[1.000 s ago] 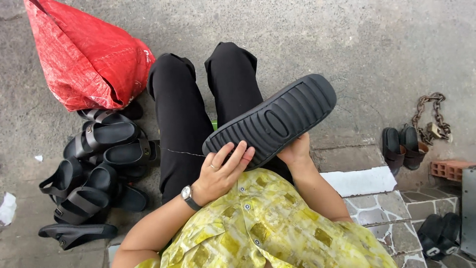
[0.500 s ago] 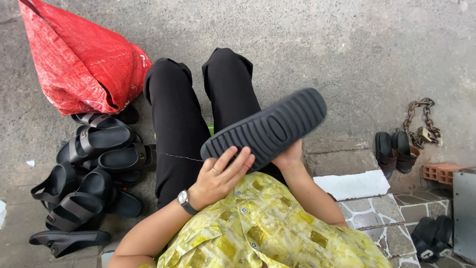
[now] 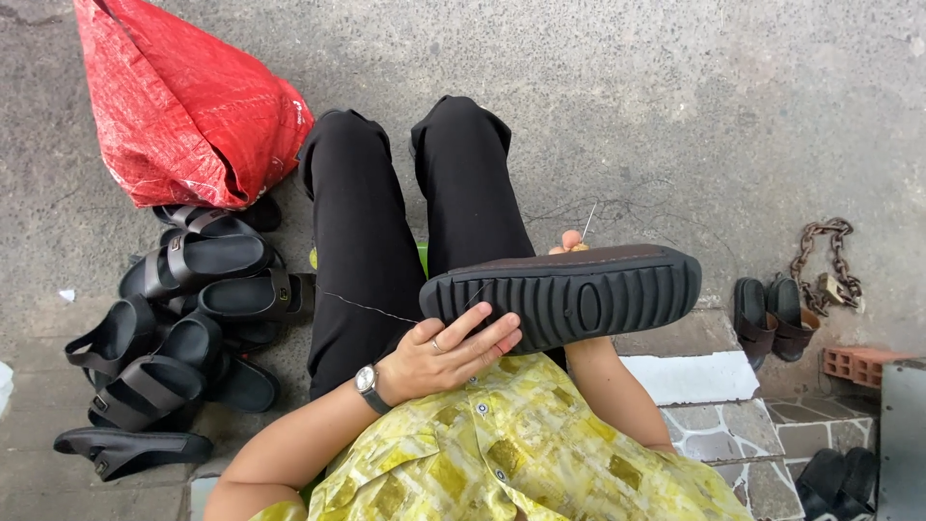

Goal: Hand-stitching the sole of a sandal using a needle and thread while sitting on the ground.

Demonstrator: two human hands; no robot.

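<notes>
The left hand (image 3: 449, 352) clamps the near end of a black shoe (image 3: 564, 294), tread turned up toward the person and held flat over the lap, seemingly so its edge can be stitched. Behind the shoe, the right hand (image 3: 569, 249) pinches a needle (image 3: 587, 222) between closed fingertips; a thin thread (image 3: 371, 307) trails leftward across the trousers. Farther left lies a heap of black sandals (image 3: 174, 328), beyond it a bulging red sack (image 3: 188, 106), contents hidden.
</notes>
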